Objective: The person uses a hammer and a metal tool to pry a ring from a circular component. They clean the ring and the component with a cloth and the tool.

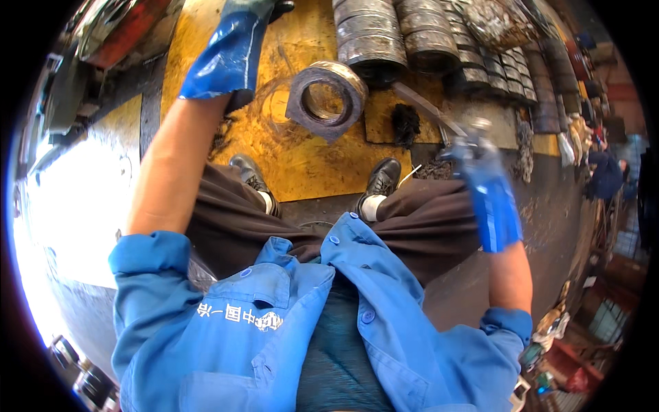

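Observation:
My left hand (240, 38), in a long blue rubber glove, reaches to the far left; its fingers are cut off by the upper edge. Something dark, too little of it showing to name, lies beside that glove. My right hand (484, 172), also in a blue glove, is smeared by motion but looks closed around one end of a flat metal bar (429, 108). The bar points to the far left, its tip near the stacked cylinders. Between my hands, a heavy metal ring (300, 113) with a dark, angular flange sits on the stained yellow board (254, 161), touched by neither hand.
Rows of oily metal cylinders (371, 48) stand at the far side and right. A black rag-like clump (406, 125) lies near the bar. My shoes (382, 180) rest at the board's near edge. A person in dark clothes (605, 172) is far off to the right.

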`<state>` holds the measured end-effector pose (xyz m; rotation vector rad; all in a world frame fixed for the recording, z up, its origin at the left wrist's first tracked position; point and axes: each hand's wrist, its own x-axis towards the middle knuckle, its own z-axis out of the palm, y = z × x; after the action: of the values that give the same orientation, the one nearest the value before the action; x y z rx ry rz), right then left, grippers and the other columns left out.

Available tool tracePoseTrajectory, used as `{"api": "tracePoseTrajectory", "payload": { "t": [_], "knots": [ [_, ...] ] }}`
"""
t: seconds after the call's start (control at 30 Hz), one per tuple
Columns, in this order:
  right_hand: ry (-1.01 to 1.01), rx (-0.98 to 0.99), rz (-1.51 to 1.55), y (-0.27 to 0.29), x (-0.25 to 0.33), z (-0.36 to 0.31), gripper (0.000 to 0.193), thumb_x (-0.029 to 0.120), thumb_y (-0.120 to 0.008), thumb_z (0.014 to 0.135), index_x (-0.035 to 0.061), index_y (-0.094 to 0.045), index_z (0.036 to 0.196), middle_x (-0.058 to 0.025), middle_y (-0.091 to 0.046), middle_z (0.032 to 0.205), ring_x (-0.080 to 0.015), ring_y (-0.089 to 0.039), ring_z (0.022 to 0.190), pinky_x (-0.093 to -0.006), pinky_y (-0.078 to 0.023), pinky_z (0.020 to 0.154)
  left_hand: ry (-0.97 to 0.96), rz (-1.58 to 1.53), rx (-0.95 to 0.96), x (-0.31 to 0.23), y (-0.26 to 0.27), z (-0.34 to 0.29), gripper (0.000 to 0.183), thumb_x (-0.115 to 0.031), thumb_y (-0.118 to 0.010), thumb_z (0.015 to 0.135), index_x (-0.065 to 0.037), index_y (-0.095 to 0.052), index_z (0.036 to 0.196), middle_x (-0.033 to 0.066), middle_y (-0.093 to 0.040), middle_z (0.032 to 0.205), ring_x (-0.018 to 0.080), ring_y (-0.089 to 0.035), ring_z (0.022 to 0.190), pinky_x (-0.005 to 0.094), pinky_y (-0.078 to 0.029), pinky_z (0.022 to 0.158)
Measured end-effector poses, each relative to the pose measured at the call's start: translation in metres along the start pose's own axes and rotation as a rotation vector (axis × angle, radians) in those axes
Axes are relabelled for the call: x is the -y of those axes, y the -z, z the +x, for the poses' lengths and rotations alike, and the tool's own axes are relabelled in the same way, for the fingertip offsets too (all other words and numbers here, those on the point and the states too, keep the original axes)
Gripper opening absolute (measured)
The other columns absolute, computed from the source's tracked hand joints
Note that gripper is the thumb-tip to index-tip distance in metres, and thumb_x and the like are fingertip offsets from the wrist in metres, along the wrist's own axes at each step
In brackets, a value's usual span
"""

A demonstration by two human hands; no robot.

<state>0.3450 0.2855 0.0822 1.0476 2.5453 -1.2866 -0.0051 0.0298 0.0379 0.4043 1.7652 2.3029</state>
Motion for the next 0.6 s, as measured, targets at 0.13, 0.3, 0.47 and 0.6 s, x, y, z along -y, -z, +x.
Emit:
{"api": "tracePoseTrajectory", "payload": {
  "t": [0.13, 0.3, 0.47, 0.6],
  "knots": [
    [0.159, 0.132, -0.098, -0.092, -0.029, 0.061, 0.03, 0.019, -0.06, 0.088, 0.0068, -0.061, 0.116, -0.0113, -0.067, 0.078, -0.0121, -0.063, 0.07, -0.0277, -0.05, 0.065, -0.077, 0.094, 0.049, -0.028, 0.035, -0.001, 0.043, -0.017, -0.054, 0.094, -0.01, -0.041, 0.135, 0.0114, -0.062, 0.102, 0.0191, -0.062, 0.084, 0.0312, -0.055, 0.066],
    [-0.014, 0.18, 0.05, -0.161, -0.046, 0.091, 0.023, 0.02, -0.059, 0.089, 0.0056, -0.066, 0.105, -0.0083, -0.064, 0.071, -0.0173, -0.063, 0.064, -0.0295, -0.05, 0.06, -0.149, 0.301, 0.145, -0.034, 0.068, -0.029, 0.044, -0.017, -0.055, 0.094, -0.01, -0.042, 0.135, 0.0117, -0.062, 0.103, 0.0194, -0.062, 0.085, 0.0313, -0.055, 0.068],
    [0.11, 0.228, -0.062, -0.167, -0.054, 0.083, 0.024, 0.005, -0.05, 0.089, 0.0016, -0.061, 0.11, -0.0067, -0.065, 0.085, -0.0102, -0.059, 0.071, -0.026, -0.047, 0.06, -0.219, 0.416, 0.236, -0.031, 0.084, -0.049, 0.045, -0.018, -0.055, 0.093, -0.009, -0.042, 0.135, 0.012, -0.062, 0.104, 0.0196, -0.062, 0.085, 0.0314, -0.054, 0.069],
    [-0.14, 0.158, -0.149, -0.206, -0.007, 0.07, 0.023, 0.009, -0.052, 0.089, 0.0053, -0.063, 0.109, -0.0059, -0.065, 0.078, -0.0118, -0.058, 0.066, -0.0275, -0.047, 0.059, -0.263, 0.474, 0.287, -0.039, 0.08, -0.054, 0.045, -0.019, -0.056, 0.093, -0.008, -0.042, 0.135, 0.0123, -0.062, 0.105, 0.0198, -0.062, 0.086, 0.0314, -0.054, 0.07]
  ]
}}
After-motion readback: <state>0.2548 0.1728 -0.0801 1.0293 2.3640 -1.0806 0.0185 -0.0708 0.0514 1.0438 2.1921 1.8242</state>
